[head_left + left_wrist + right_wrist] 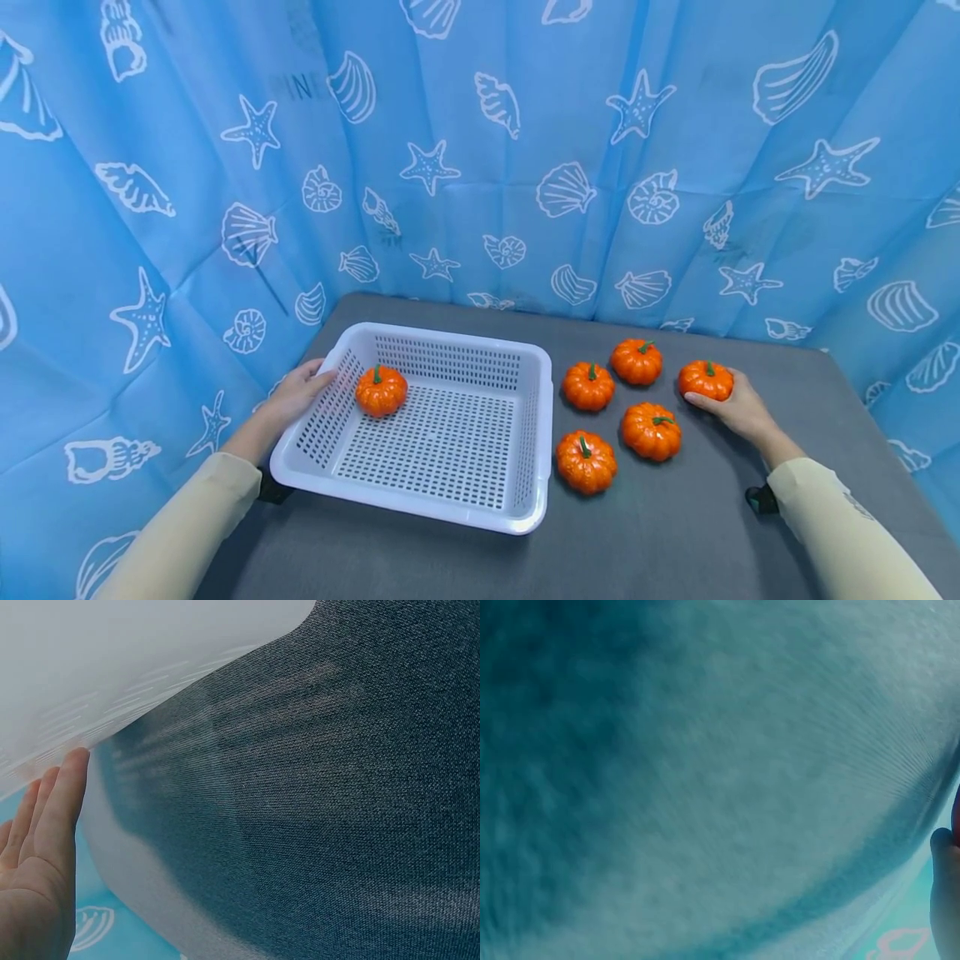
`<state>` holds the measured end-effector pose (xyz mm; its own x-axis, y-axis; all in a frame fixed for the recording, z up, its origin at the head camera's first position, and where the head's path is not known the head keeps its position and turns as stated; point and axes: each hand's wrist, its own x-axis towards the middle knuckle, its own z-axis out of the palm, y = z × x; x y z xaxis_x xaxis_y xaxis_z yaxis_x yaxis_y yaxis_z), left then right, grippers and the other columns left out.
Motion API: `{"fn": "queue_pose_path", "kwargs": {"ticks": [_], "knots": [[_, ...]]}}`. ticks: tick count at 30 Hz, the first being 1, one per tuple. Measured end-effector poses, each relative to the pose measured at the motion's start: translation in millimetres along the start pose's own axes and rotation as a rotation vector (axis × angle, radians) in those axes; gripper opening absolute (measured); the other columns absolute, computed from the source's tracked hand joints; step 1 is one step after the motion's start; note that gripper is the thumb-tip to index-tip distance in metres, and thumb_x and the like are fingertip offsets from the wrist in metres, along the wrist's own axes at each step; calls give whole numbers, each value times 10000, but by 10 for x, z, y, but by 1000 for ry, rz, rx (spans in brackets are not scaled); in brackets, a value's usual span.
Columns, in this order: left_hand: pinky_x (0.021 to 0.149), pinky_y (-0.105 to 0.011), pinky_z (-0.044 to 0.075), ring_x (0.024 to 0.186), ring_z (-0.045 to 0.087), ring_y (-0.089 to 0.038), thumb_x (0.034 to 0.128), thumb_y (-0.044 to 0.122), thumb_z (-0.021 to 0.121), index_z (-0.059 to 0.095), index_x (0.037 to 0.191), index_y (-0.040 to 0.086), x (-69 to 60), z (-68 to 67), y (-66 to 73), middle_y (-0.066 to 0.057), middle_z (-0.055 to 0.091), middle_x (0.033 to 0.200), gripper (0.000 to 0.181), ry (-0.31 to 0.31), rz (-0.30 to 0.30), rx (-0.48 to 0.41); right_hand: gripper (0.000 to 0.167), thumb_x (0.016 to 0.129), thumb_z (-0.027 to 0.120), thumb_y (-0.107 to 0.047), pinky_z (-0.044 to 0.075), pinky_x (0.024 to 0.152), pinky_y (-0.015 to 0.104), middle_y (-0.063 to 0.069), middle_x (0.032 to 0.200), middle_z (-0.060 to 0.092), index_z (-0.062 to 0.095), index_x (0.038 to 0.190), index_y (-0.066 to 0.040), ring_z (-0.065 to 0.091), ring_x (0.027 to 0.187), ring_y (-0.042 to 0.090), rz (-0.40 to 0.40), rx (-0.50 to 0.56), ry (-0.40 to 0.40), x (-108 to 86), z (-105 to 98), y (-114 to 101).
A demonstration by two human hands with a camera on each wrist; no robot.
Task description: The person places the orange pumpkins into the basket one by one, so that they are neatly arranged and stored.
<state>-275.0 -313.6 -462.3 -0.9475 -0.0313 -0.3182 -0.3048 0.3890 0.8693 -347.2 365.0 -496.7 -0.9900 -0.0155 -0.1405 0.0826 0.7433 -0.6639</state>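
A white plastic basket (pixel 442 518) with slotted walls lies at the left of the grey table, one orange mini pumpkin (pixel 382 391) inside near its left end. My left hand (pixel 298 390) holds its left rim, thumb at the top edge; in the left wrist view the fingers (pixel 66 796) lie fairly straight against the outer side. On the right, my right hand (pixel 738 410) grips another mini pumpkin (pixel 705 379) from its right side, thumb in front, other fingers mostly hidden behind. Only a finger (pixel 946 892) and a dark red sliver appear at the right wrist view's edge.
Several more mini pumpkins, among them one at the back (pixel 636 362) and one at the front (pixel 586 462), stand between the basket and my right hand. A blue curtain (pixel 480 167) with shell and starfish prints encloses the table's back and sides.
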Motion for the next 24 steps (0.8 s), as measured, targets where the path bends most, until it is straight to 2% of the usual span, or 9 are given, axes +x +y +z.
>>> {"fn": "queue_pose_path", "kwargs": {"ticks": [8, 16, 24], "knots": [[658, -475, 588, 887, 702, -293, 965, 514, 429, 171, 1511, 216, 14, 1, -18, -238, 550, 1261, 673, 11, 0, 0, 1065, 871, 591, -539, 354, 941, 662, 423, 1355, 242, 15, 1425, 166, 379, 1116, 505, 12, -19, 9, -41, -102, -69], [659, -479, 587, 895, 699, -301, 983, 481, 414, 161, 1513, 205, -5, 10, 8, -249, 540, 1271, 649, -1, 7, 1, 1023, 879, 598, -511, 377, 933, 651, 411, 1337, 273, 54, 1417, 169, 393, 1101, 501, -28, -17, 47, -37, -257, -179], [655, -479, 587, 883, 701, -300, 982, 479, 417, 160, 1514, 211, -2, 5, 25, -249, 544, 1267, 649, -4, 4, 5, 1004, 877, 604, -504, 421, 905, 632, 388, 1330, 302, 70, 1425, 146, 405, 1094, 491, -63, -11, 79, -18, -367, -400]]}}
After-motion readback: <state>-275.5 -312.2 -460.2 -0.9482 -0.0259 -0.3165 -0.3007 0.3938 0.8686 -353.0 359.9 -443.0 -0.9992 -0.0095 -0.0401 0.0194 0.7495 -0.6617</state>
